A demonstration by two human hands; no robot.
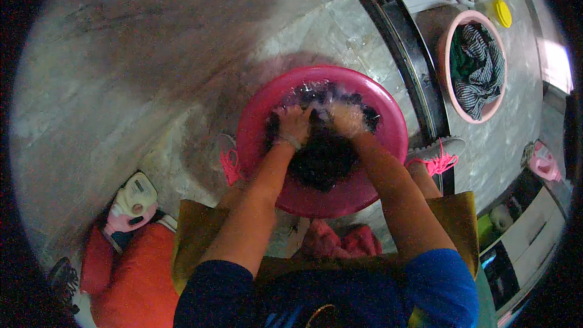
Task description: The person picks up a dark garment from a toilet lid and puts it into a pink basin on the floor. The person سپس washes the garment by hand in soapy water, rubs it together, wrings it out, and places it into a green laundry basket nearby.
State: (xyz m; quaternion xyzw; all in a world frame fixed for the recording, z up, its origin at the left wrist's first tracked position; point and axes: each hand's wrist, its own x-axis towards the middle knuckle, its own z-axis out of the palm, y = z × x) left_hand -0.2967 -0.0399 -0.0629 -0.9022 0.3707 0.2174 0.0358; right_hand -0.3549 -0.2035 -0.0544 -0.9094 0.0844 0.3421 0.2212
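Note:
A deep pink basin (395,118) stands on the floor between my feet, with dark wet cloth (322,158) and whitish suds in it. Both my arms reach down into it. On the cloth in the left half, my left hand (293,124) is closed, its fingertips sunk among dark folds and suds. My right hand (348,120) presses down on the cloth beside it, smeared by motion, so its fingers cannot be made out. What lies under both palms is hidden.
Beyond a dark raised sill (413,67) at right, a pale pink tub (446,54) holds striped and green cloth. A yellow-lidded container (503,13) stands behind it. Jugs (136,197) and orange cloth (136,273) are at left; a pink bottle (545,163) is far right. Crumpled red cloth (340,240) lies near me.

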